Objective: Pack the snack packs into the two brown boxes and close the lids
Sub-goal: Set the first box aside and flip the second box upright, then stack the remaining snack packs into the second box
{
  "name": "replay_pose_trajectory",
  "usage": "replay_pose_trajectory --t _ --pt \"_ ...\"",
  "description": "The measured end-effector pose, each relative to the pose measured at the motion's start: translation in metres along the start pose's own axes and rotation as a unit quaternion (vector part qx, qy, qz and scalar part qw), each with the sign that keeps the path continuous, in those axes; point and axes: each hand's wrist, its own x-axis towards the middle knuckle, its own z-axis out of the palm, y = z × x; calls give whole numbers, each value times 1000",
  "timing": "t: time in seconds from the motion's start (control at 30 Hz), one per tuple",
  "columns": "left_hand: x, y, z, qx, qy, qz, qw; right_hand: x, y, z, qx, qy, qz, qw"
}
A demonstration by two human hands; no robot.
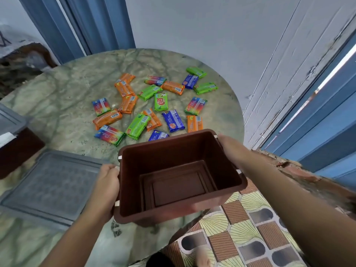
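An empty brown plastic box (179,182) is held over the near right edge of the round table, its open top facing me. My left hand (107,180) grips its left wall and my right hand (230,146) grips its right wall. Several snack packs (150,105) in orange, green, blue and rainbow wrappers lie scattered on the table beyond the box. A second brown box (17,151) sits at the left edge with a grey lid (9,120) on or above it. Another grey lid (52,185) lies flat on the table left of my left hand.
The round marble-patterned table (67,78) stands against a pale wall with blue door frames (92,26). Patterned floor tiles (240,228) show at the lower right. A dark chair with cloth (23,56) is at the far left.
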Motion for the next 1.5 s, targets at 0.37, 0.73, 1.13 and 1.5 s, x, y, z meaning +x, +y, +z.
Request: replay_pose_trajectory --t 0.37,0.73,1.13,1.5 --pt "49 7 11 179 39 129 975 24 -4 26 -34 70 -52 996" --pt "117 51 14 295 99 185 932 78 -48 42 -61 96 -46 992" --pt "95 35 10 318 71 151 933 53 -19 42 -13 93 -66 993" --pt "80 33 2 323 34 114 939 38 -15 39 -35 70 -56 995"
